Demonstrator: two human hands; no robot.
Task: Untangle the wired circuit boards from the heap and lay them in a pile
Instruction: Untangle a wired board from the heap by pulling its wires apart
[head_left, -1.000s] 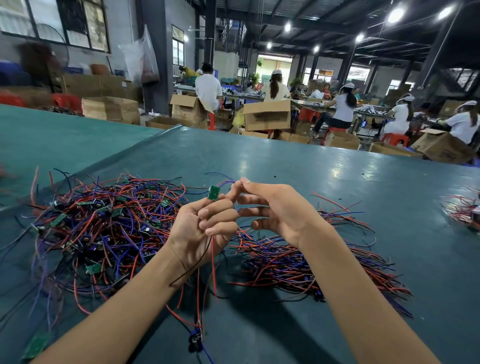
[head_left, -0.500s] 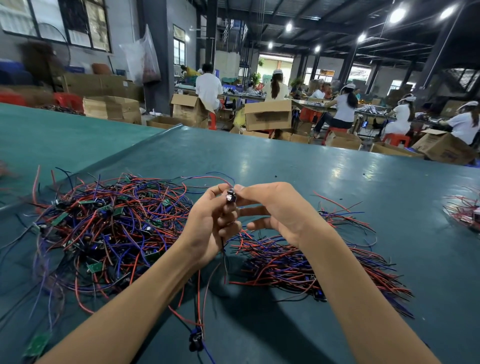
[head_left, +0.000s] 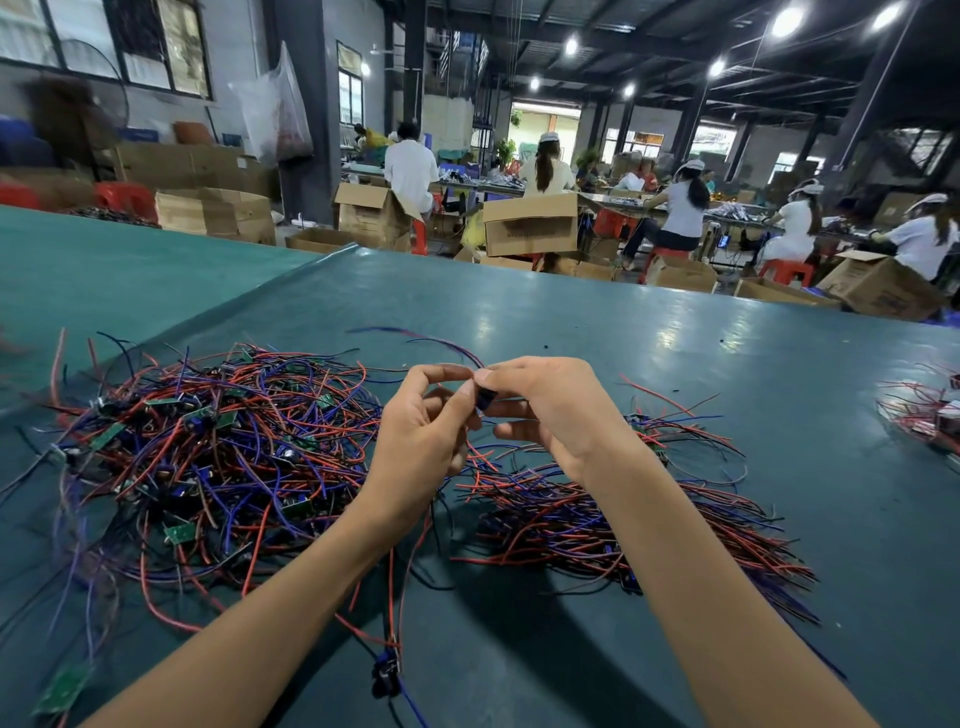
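A tangled heap (head_left: 208, 457) of small green circuit boards with red, blue and black wires lies on the left of the green table (head_left: 571, 322). A flatter pile (head_left: 613, 519) of sorted wired boards lies to the right, under my right forearm. Between them, raised above the table, my left hand (head_left: 415, 447) and my right hand (head_left: 550, 410) pinch one small wired board (head_left: 484, 400) from both sides. Its wires trail up behind my fingers and down past my left wrist.
A loose board with a dark part (head_left: 385, 675) lies near the front edge, another green board (head_left: 65, 693) at the front left. More wired parts (head_left: 924, 415) sit at the right edge. Cardboard boxes (head_left: 530, 223) and seated workers are beyond the table.
Both hands turned the held board: its green face showed above my left fingers, now it sits edge-on between my fingertips. My left fingers have uncurled from the wires.
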